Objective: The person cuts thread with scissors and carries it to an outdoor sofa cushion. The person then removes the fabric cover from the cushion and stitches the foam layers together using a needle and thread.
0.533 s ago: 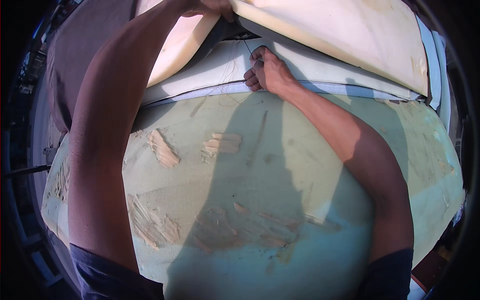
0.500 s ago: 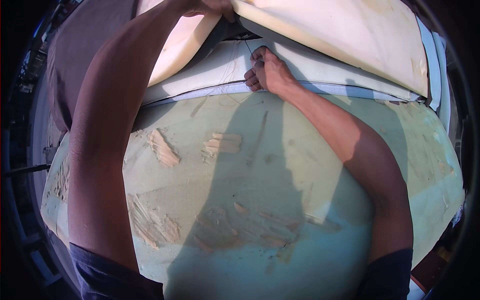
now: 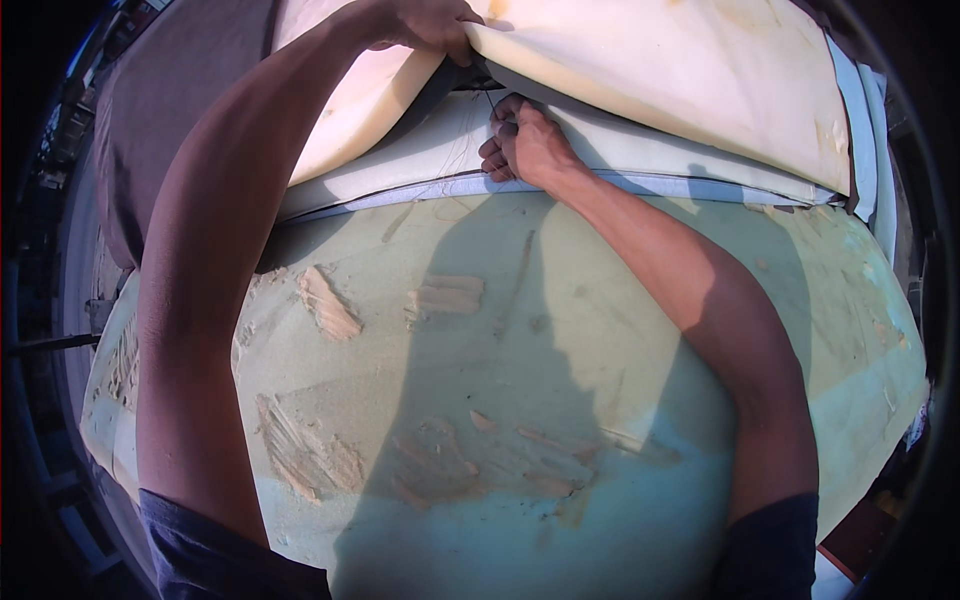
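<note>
My left hand (image 3: pixel 432 30) grips the lifted edge of a cream foam pad (image 3: pixel 660 70) at top centre, with dark material beneath it. Below that fold, my right hand (image 3: pixel 520 145) is closed over the white padded band (image 3: pixel 660 150), its fingertips pinched on a thin dark strand (image 3: pixel 490 100) that runs up into the gap under the foam. Fine loose threads hang over the white band just left of that hand. A pale blue strip (image 3: pixel 670 183) runs along the band's lower side.
A worn green-blue cushion surface (image 3: pixel 500 370) with peeling tan patches fills the middle and foreground. A brown cover (image 3: pixel 170 100) lies at upper left, pale blue fabric (image 3: pixel 865 150) at the right edge, and a dark bar (image 3: pixel 55 342) juts in at far left.
My left hand and the foam edge sit slightly lower in the picture. My right hand has shifted slightly left and stays pinched.
</note>
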### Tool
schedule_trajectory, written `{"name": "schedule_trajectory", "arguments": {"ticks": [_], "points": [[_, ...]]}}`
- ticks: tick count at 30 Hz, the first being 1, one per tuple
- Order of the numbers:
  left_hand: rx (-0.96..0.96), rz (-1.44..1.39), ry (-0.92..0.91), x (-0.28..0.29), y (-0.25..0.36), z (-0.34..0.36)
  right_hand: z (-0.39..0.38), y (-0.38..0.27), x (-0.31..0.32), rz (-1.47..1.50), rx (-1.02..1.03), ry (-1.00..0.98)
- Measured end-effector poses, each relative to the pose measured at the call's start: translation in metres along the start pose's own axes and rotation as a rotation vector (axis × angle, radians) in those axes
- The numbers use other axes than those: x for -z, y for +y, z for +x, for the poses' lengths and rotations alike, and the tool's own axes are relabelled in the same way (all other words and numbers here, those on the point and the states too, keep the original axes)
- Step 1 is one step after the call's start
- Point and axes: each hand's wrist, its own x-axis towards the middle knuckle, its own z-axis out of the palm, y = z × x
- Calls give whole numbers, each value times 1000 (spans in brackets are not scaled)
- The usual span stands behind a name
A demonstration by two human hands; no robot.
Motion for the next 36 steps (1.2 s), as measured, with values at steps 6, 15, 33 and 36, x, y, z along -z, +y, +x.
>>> {"name": "schedule_trajectory", "arguments": {"ticks": [6,15,33,36], "points": [[-72,340,766,-91,30,-74,10,14,-6,-504,349,193],[-102,340,1029,-134,20,-87,30,21,-5,-646,371,333],[-168,214,1031,-115,30,-96,-4,-1,9,-514,373,-55],[-151,151,985,-119,33,-93,16,6,15,-751,421,125]]}}
